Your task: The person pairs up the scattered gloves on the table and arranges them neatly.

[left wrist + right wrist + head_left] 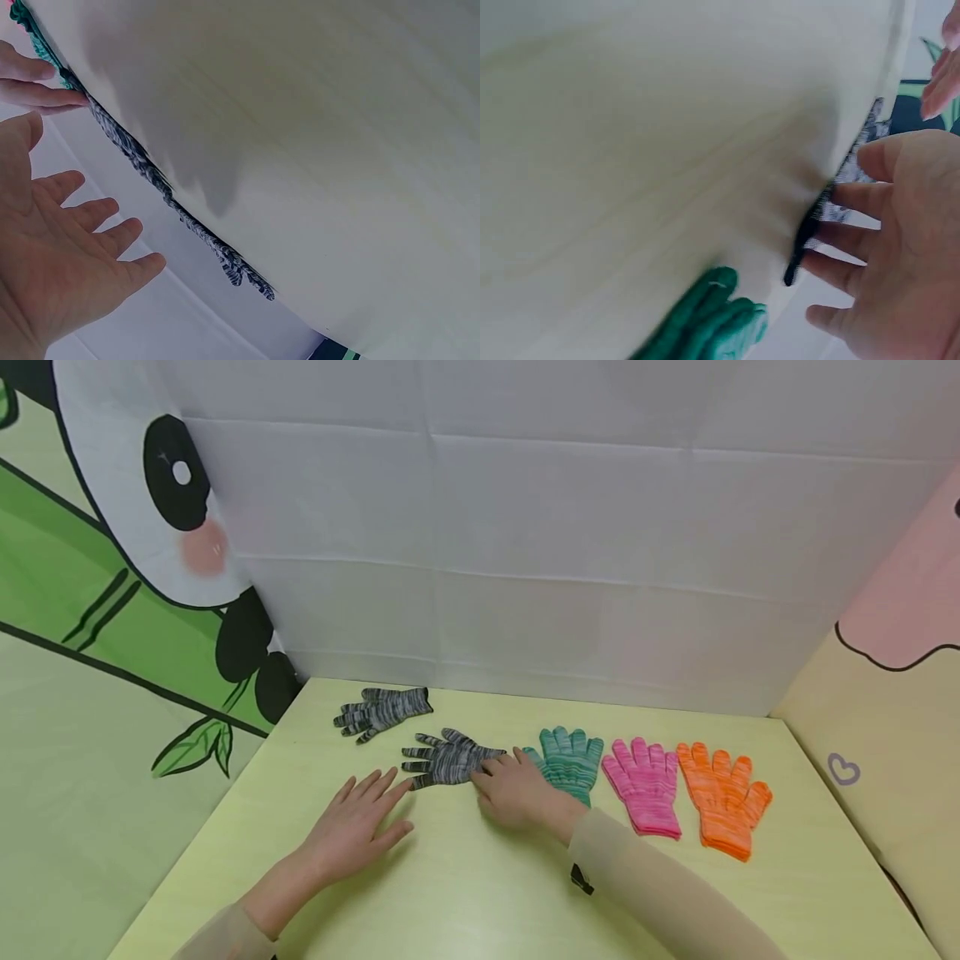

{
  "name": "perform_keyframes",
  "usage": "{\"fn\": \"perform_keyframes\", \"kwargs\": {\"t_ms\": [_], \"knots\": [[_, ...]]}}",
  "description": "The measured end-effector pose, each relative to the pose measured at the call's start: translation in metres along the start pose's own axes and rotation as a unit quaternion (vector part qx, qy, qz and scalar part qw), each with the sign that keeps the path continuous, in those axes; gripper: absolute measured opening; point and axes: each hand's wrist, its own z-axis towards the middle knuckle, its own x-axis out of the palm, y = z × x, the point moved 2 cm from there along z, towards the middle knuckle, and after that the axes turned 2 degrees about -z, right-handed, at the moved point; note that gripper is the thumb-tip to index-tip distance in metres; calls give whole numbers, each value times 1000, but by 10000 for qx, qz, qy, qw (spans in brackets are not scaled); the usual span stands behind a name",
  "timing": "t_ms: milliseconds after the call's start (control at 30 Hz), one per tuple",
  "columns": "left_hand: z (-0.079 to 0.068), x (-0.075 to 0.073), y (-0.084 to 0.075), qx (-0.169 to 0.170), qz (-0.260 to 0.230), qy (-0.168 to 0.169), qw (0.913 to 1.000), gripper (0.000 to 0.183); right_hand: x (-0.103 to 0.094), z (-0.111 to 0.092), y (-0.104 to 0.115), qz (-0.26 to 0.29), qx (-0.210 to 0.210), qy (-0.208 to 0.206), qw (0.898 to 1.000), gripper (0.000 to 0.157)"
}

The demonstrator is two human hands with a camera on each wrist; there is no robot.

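Observation:
Two black-and-grey knit gloves lie at the left of the table. The nearer glove (450, 760) is flat, its fingers pointing left and its cuff to the right. My right hand (517, 789) is over that cuff, and its fingertips touch the dark edge (805, 232) in the right wrist view. Those fingers are spread and fairly straight. My left hand (352, 831) hovers palm down in front of the same glove, fingers spread, holding nothing; its fingertips come close to the glove's finger ends. Farther back lies the other black-and-grey glove (382, 710), cuff to the right.
Right of my right hand, a green glove (572, 760), a pink glove (647, 785) and an orange glove (722, 793) lie in a row, fingers pointing away. The pale yellow table (450, 893) meets a white sheet (540, 568) behind and printed panels at both sides.

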Motion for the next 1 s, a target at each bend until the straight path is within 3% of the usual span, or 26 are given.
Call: {"fn": "perform_keyframes", "kwargs": {"t_ms": [133, 300, 500, 667, 767, 867, 967, 1000], "knots": [[-2, 1, 2, -22, 13, -27, 10000, 64, -10, -2, -2, 179, 112, -327, 9992, 35], [-2, 1, 1, -40, -75, -76, 9999, 64, -17, 19, -13, 511, 914, -845, 9909, 25], [-2, 2, 0, 31, -75, -122, 9999, 63, -14, 47, -16, 956, 1578, -244, 9825, 25], [-3, 1, 1, 15, -11, -120, 9999, 63, -13, 57, -14, 1279, 1845, -94, 9744, 30], [-3, 1, 2, 23, 1, -124, 9999, 63, -13, 58, -13, 1845, 1978, -1, 9627, 35], [-3, 1, 2, 70, 16, -109, 9999, 63, -12, 57, -14, 2562, 2066, 110, 9442, 37], [-4, 1, 2, 88, 0, -94, 9999, 62, -10, 56, -14, 3033, 2048, 47, 9306, 35], [-4, 2, 2, 89, -23, -98, 9999, 62, -9, 56, -14, 3170, 2018, 44, 9267, 26]]}}
